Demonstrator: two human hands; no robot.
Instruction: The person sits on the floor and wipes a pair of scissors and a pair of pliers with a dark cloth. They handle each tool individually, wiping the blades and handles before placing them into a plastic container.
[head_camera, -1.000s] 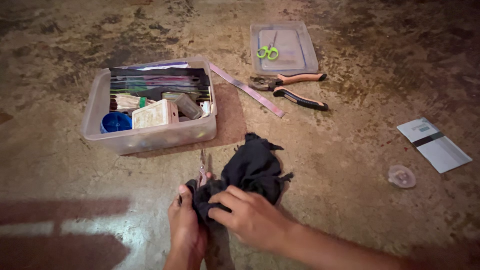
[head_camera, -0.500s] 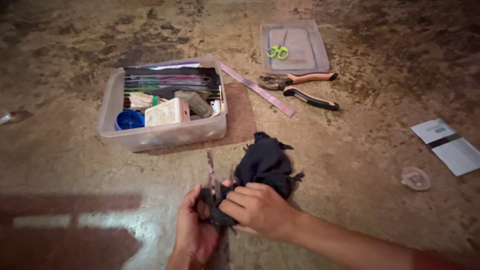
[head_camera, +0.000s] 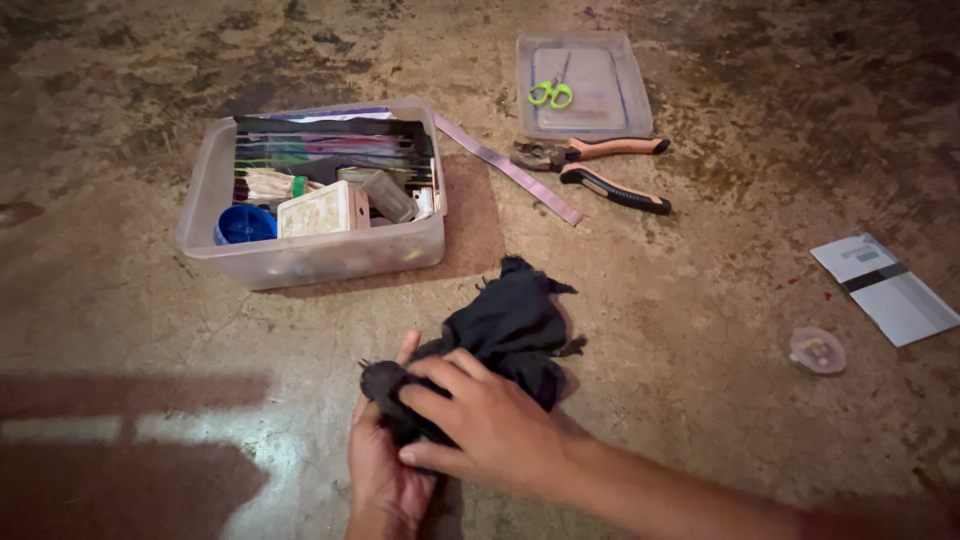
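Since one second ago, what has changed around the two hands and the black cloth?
The thin metal tool that stuck up between the hands is now out of sight; the right hand has slid over the bunched end of the black cloth, covering it. The left hand still holds that end from below. The plastic box, pliers and lid lie as before.

Count so far: 2 bare hands, left hand (head_camera: 385, 470) and right hand (head_camera: 480, 425) | 1 crumpled black cloth (head_camera: 510, 325) | 1 clear plastic box packed with bits (head_camera: 310, 258) | 1 clear flat lid (head_camera: 585, 85) | 1 green-handled scissors (head_camera: 550, 94) | 1 orange-and-black pliers (head_camera: 600, 170) | 1 metal ruler strip (head_camera: 505, 168) | 1 white folded leaflet (head_camera: 885, 290) | 1 small round clear disc (head_camera: 817, 350)
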